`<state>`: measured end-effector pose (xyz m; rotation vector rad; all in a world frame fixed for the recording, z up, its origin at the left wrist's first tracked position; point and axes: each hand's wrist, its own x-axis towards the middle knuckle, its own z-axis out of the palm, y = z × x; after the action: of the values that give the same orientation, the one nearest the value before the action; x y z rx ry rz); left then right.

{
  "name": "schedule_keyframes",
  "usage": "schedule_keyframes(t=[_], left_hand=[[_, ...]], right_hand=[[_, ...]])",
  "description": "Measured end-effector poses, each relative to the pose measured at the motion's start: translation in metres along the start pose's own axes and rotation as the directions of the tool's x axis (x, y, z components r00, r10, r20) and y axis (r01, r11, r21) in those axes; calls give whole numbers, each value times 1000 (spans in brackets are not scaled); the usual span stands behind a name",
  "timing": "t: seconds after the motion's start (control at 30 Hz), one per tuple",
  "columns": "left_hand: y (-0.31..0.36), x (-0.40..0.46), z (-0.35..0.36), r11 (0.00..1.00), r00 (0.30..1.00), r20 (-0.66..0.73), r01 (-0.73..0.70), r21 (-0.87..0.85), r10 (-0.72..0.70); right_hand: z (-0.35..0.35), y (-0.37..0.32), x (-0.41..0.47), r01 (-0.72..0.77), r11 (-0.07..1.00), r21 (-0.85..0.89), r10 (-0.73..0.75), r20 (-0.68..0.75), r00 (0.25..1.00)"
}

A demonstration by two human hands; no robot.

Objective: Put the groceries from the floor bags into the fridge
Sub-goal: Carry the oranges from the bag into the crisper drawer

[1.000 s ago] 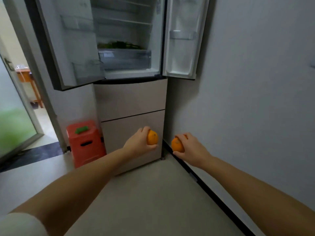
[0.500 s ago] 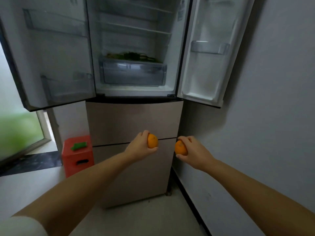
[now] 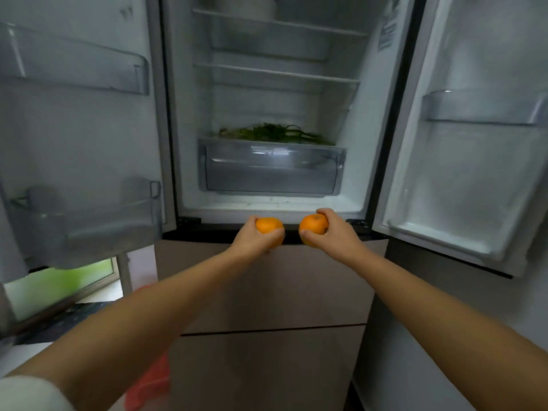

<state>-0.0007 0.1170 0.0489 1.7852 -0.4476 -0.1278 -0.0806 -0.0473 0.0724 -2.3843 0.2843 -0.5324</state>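
Filling the view now instead of standing across the floor, the open white double-door fridge [image 3: 267, 203] is within reach. Both hands have risen to its bottom front edge, below the clear plastic crisper drawer [image 3: 271, 167]. The left hand [image 3: 255, 240] is curled around one round orange fruit [image 3: 268, 225], the right hand [image 3: 332, 232] around another orange fruit [image 3: 312, 223], so stowing them looks imminent.

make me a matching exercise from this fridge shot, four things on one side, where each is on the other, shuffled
Things:
1. leafy green vegetables
2. round orange fruit with its stem end showing
3. clear plastic crisper drawer
4. clear door bin

Places:
A. in the right hand
B. on the open right fridge door
C. on top of the drawer
D. under the greens

Pairs: 1-C, 2-A, 3-D, 4-B
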Motion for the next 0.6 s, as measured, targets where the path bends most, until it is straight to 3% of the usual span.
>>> schedule_keyframes(t=[0.13, 0.27, 0.4, 0.6], left_hand=[[31, 80, -8, 944, 994, 0, 102, -315, -108], [50, 141, -13, 679, 955, 77, 260, -687, -288], [50, 192, -12, 552, 934, 106, 290, -782, -340], [45, 256, -5, 497, 925, 43, 243, -833, -379]], right_hand=[[-3, -9, 81, -174, 924, 342, 177, 21, 984], [5, -3, 144, -318, 652, 688, 276, 175, 945], [22, 0, 202, -371, 323, 871, 329, 264, 907], [38, 12, 280, -366, 101, 925, 281, 327, 903]])
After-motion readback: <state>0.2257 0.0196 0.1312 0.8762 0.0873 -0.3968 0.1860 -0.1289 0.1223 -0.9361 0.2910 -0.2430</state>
